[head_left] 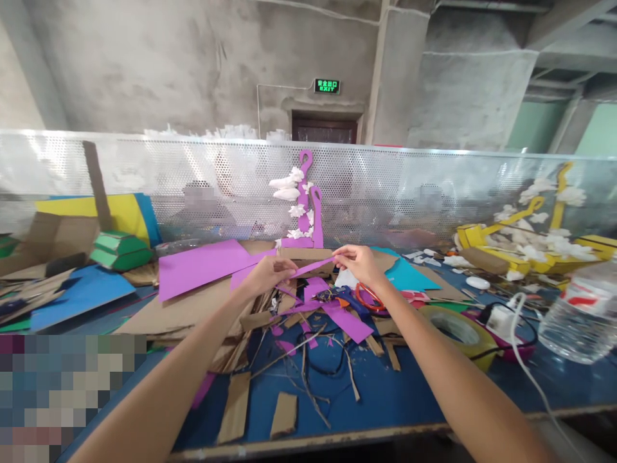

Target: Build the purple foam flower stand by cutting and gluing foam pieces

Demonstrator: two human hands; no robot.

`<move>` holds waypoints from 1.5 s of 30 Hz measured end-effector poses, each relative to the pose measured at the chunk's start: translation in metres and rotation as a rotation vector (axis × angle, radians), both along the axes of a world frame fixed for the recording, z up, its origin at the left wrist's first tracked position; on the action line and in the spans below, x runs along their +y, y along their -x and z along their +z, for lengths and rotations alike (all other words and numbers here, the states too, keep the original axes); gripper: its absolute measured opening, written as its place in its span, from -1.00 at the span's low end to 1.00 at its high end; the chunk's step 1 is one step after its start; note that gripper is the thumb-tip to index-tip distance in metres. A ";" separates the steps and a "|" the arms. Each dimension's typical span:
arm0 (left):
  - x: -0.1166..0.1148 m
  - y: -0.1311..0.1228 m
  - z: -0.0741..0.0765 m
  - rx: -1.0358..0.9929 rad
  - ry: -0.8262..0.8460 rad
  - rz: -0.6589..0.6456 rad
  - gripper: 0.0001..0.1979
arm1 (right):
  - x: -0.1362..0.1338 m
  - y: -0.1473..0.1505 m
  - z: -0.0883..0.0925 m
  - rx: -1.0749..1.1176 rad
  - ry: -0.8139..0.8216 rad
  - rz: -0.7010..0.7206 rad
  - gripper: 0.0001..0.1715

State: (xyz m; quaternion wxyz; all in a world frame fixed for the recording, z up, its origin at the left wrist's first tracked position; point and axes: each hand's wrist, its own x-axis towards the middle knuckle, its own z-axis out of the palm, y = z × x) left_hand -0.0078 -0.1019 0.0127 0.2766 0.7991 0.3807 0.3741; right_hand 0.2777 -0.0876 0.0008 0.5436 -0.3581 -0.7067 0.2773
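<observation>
A narrow strip of purple paper [313, 266] is stretched between my two hands above the cluttered table. My left hand [270, 273] pinches its left end, and my right hand [357, 262] pinches the right end. Just below lie purple paper scraps [349, 321], pliers with dark blue and orange handles [340, 297] and an orange-red cord or handle loop [369, 299]. Behind my hands stands a purple hooked paper model [303, 206] with white crumpled tufts. A large purple sheet [205, 265] rests on cardboard to the left of my left hand.
Rolls of tape [450, 328], a white charger [501, 318] with its cable and a water bottle [583, 315] occupy the right side. A yellow model [511, 251] stands farther back. Cardboard pieces [284, 415] and twine lie in front. A perforated metal screen [241, 186] closes the back.
</observation>
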 end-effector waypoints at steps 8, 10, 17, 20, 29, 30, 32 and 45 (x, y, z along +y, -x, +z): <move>0.047 0.036 -0.024 -0.167 -0.050 0.224 -0.68 | 0.022 -0.020 -0.010 0.108 0.019 -0.168 -0.62; 0.050 0.036 -0.028 -0.202 -0.080 0.273 -0.60 | 0.025 -0.019 -0.014 0.161 0.046 -0.153 -0.60; 0.041 0.026 -0.035 0.022 -0.158 0.205 -0.37 | 0.028 -0.013 -0.025 0.267 0.126 -0.097 -0.61; 0.041 0.025 -0.034 0.101 -0.216 0.209 -0.48 | 0.029 -0.013 -0.027 0.239 0.162 -0.094 -0.62; 0.049 0.023 -0.033 0.002 -0.247 0.227 -0.65 | 0.035 -0.011 -0.027 0.161 0.156 -0.146 -0.82; 0.051 0.024 -0.034 -0.011 -0.239 0.226 -0.66 | 0.034 -0.011 -0.026 0.157 0.164 -0.151 -0.84; 0.054 0.025 -0.035 -0.039 -0.221 0.224 -0.66 | 0.033 -0.009 -0.025 0.153 0.190 -0.156 -0.86; 0.053 0.016 -0.034 -0.098 -0.132 0.243 -0.34 | 0.042 0.002 -0.034 0.135 0.311 -0.101 -0.72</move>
